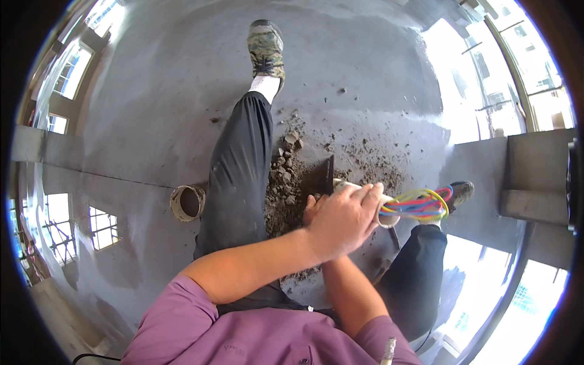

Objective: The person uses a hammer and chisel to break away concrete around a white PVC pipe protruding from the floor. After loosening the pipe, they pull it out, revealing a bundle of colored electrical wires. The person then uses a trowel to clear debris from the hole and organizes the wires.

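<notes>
A pale pipe (pixel 342 183) stands in front of me, with looped yellow, red and blue wires (pixel 420 204) spilling from its open end. My left hand (pixel 344 222) reaches across to the right and is closed over this pipe, its fingers along the top. Under it, my right hand (pixel 311 205) is mostly hidden; only curled fingers show, and what they hold cannot be made out. Just beyond the hands a dark, flat, straight-edged piece (pixel 329 173) sticks up from the soil. Loose earth and broken lumps (pixel 286 176) lie around it.
A short, round, open pipe end (pixel 187 202) stands on the grey floor (pixel 152 121) left of my bent leg (pixel 234 170). My other leg (pixel 420 274) is at the right. A dark thin rod (pixel 395 238) shows near it. Windows and walls ring the view.
</notes>
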The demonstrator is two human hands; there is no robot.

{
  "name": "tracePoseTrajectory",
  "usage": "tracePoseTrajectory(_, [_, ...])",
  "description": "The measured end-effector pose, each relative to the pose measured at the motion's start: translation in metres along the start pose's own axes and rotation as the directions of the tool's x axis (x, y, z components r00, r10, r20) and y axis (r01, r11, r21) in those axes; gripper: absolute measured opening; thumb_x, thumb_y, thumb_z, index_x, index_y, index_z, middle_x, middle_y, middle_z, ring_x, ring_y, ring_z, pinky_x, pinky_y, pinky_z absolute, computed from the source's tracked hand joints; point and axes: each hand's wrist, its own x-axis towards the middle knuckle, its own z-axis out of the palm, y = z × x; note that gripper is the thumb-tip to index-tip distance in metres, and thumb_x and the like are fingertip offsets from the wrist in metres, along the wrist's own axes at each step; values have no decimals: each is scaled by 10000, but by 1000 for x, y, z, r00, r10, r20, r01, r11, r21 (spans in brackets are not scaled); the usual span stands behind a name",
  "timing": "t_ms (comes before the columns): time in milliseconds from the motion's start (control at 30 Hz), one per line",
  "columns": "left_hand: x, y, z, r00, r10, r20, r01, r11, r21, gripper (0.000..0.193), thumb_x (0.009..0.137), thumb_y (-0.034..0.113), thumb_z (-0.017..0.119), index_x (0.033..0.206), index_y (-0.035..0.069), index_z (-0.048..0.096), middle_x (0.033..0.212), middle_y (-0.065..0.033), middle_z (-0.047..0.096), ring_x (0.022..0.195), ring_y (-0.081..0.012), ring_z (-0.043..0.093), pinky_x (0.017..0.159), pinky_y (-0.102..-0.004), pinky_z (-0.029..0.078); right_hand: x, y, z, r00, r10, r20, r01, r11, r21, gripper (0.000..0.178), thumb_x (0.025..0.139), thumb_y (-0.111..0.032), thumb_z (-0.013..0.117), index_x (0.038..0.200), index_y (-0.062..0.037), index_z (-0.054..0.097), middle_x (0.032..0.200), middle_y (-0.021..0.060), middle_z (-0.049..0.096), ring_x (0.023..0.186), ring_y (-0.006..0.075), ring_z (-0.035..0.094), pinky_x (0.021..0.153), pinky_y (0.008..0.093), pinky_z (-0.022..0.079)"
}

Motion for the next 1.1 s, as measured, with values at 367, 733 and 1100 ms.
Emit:
tracePoseTrajectory(367, [31, -30, -50, 962, -96, 255, 153, 964, -215, 448, 838, 226, 793, 1188, 18, 605, 999, -194, 715, 955, -368, 691, 820, -428, 532, -46, 99, 24, 986, -126, 110, 75, 922, 380, 236, 961, -256, 577, 1023, -45, 492, 934, 236, 649, 866, 450, 652, 750, 537, 537])
tracePoseTrajectory(733, [20, -14, -47, 969, -95, 227, 148, 963, -227, 483, 812, 222, 812, 1189, 15, 592, 1023, -177, 710, 965, -332, 691, 849, -405, 527, -110, 107, 16, 861, -138, 490, -13, 957, 291, 273, 935, -307, 586, 1033, -53, 569, 935, 228, 697, 918, 435, 674, 820, 520, 545])
tracePoseTrajectory(1100, [-15, -18, -50, 949, -204, 239, 275, 907, -319, 473, 790, 159, 789, 1193, -5, 604, 1133, -130, 659, 1039, -260, 644, 938, -369, 494, 15, 124, -132, 877, 241, 415, -207, 970, -127, 217, 891, -120, 612, 1069, -69, 724, 1075, 156, 734, 1012, 306, 720, 842, 417, 581])
